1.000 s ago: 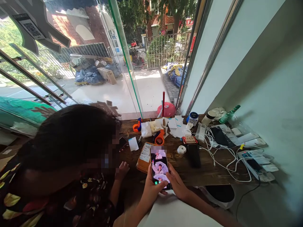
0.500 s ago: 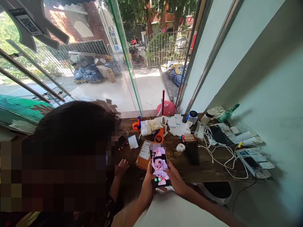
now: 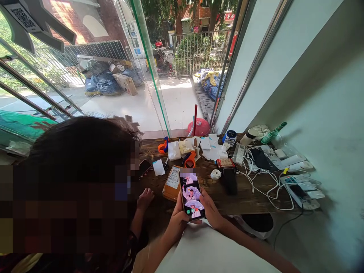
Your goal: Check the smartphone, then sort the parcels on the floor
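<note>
Smartphone, screen lit with photos, is held upright over the near edge of the wooden table, gripped from both sides: left hand wraps its left edge, right hand clasps the right. Just behind it lies a brown labelled parcel. Another person's hand rests left of it.

Both hands — left hand and right hand — grip a lit phone above the cluttered wooden table, a second person's hand nearby.
</note>
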Demonstrator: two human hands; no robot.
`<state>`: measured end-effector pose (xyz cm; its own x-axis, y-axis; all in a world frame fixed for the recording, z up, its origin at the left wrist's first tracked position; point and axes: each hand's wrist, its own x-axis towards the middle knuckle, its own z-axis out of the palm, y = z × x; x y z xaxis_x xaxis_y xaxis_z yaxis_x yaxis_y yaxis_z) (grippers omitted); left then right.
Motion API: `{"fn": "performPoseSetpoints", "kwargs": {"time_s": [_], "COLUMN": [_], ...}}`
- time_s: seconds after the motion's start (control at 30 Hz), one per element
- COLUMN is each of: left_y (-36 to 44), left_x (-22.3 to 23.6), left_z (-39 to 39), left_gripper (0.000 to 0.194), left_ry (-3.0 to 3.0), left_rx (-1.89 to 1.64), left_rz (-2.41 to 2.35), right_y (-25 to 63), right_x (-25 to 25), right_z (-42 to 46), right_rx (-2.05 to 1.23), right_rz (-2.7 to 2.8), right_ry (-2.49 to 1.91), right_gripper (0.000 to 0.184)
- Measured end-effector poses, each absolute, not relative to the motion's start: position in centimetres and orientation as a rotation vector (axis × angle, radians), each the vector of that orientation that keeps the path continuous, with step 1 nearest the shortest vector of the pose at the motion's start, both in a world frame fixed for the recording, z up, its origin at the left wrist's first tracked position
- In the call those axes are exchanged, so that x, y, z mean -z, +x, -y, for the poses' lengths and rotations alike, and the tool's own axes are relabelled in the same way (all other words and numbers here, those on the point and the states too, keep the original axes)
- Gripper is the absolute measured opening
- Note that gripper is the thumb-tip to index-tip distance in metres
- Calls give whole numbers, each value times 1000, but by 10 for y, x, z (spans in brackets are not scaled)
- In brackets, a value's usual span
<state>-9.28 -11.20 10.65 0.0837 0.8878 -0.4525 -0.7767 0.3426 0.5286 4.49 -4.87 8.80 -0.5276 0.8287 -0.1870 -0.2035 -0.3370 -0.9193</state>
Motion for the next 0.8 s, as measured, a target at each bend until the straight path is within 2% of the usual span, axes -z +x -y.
{"fn": "performPoseSetpoints", "kwargs": {"time_s": [0.3, 0.57, 0.73, 0.8], "left_y": [-95, -97, -99, -100], "left_x": [-102, -103, -106, -107], "left_z": [110, 110, 110, 110], "left_gripper": [121, 117, 110, 112], "left_ry": [174, 241, 383, 381], "left_rx": [-1289, -1271, -1289, -1288], "left_rz": [-788, -860, -774, -776], "right_y": [42, 41, 42, 42], "right_x": [-96, -103, -105, -105], "right_z": [45, 42, 42, 42], "right_rx": [-1924, -1830, -1853, -1842], "right_rz": [1197, 1250, 1262, 1283], "right_ry": [-777, -931, -864, -869], "right_gripper": [41, 33, 35, 36]}}
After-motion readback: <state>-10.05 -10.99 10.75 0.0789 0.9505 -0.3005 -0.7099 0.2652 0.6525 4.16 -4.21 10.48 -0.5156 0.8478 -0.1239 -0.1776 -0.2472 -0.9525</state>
